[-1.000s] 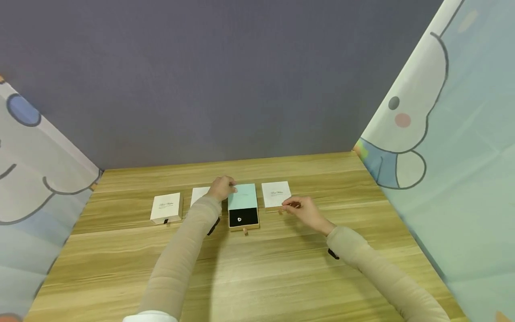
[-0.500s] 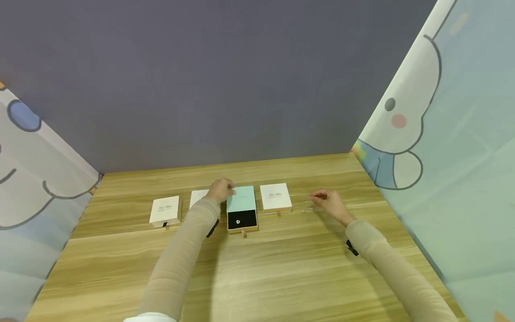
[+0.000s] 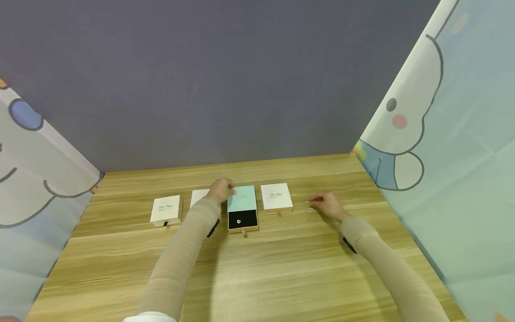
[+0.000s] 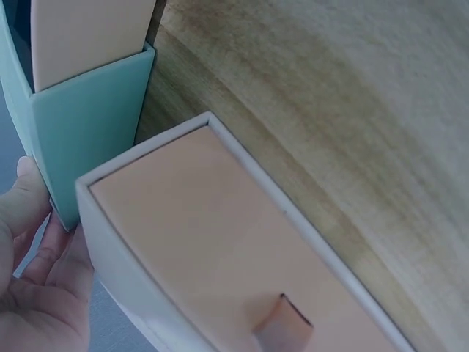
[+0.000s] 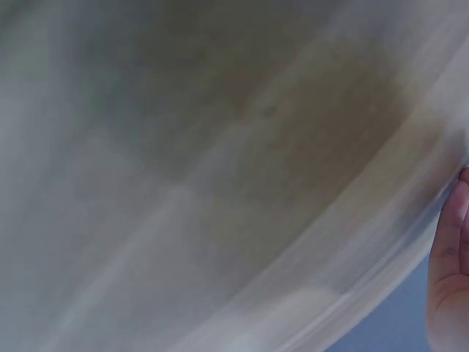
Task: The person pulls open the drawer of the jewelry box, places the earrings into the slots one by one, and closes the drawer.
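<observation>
In the head view, my left hand (image 3: 220, 190) holds a teal jewelry box (image 3: 242, 198) at its far left corner. Thumb and fingers grip that corner in the left wrist view. The box's black-lined drawer (image 3: 249, 219) is pulled out toward me, and a small silvery heart-shaped piece (image 3: 239, 221) sits in it. To the right, my right hand (image 3: 327, 205) is low over the table, its fingertips right at several tiny silvery jewelry pieces (image 3: 304, 211). I cannot tell whether the fingertips pinch one. The right wrist view is mostly blurred tabletop.
A white box (image 3: 276, 197) stands right of the teal one. Another white box (image 3: 199, 195) is partly hidden behind my left forearm, and a third white box (image 3: 166, 209) stands farther left. A grey wall (image 3: 225, 89) rises behind the wooden table (image 3: 281, 268).
My right hand has moved right from the white box's front to the tiny jewelry pieces, then lowered toward them. The left hand stays on the teal box.
</observation>
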Motion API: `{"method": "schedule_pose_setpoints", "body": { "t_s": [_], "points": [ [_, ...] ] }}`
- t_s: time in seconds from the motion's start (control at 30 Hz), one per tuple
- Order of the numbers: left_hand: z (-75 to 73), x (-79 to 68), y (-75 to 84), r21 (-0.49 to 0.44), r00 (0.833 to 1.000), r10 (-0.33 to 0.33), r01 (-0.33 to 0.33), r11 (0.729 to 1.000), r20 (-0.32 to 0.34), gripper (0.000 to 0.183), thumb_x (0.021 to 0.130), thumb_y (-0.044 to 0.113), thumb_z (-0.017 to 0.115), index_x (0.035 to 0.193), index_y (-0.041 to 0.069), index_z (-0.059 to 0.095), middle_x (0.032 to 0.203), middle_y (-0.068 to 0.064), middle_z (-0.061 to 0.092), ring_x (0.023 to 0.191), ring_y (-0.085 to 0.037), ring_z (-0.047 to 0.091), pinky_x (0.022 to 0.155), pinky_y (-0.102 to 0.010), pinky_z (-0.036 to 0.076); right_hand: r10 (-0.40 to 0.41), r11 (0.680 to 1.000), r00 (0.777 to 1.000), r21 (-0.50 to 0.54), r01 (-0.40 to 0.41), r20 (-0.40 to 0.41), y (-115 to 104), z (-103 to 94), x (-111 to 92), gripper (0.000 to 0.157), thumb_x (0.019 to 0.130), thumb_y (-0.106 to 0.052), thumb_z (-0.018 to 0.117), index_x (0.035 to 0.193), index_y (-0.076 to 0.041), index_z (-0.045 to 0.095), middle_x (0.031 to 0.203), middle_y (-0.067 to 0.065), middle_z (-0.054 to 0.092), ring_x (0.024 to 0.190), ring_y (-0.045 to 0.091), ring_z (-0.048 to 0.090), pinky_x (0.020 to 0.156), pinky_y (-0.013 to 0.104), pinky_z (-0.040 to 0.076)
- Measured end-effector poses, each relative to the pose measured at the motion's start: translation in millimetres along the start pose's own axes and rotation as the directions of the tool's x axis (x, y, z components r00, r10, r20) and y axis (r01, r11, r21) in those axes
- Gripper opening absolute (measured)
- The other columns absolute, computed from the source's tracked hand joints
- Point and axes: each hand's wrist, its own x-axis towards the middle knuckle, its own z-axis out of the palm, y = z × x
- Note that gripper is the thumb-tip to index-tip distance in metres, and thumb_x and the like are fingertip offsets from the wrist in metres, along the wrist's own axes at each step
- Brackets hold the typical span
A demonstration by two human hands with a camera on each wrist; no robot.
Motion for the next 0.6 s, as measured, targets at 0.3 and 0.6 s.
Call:
{"method": "schedule_pose_setpoints", "body": {
  "t_s": [0.3,0.6],
  "points": [
    [-0.7,0.8,0.8,0.0,1.0,-0.006,0.006,1.0,0.012,0.032,0.088,0.014,0.062,0.117,0.001,0.06,0.117,-0.015,0.061,0.108,-0.03,0.056,0.091,-0.038,0.048,0.039,0.999,0.999,-0.025,-0.039,0.004,-8.3,3.8,6.4,0.023,0.085,-0.015,0.066,0.102,0.0,0.066,0.094,0.013,0.068,0.083,0.021,0.063,0.075,0.034,0.053],
    [1.4,2.8,-3.0,-0.006,1.0,-0.005,0.005,1.0,0.013,0.032,0.087,0.014,0.062,0.117,0.001,0.061,0.118,-0.015,0.061,0.109,-0.031,0.056,0.092,-0.039,0.048,0.024,0.999,1.0,-0.043,-0.024,0.001,-8.5,9.3,10.3,0.02,0.084,-0.012,0.065,0.1,0.002,0.066,0.091,0.013,0.067,0.079,0.02,0.063,0.07,0.032,0.054]
  ]
}}
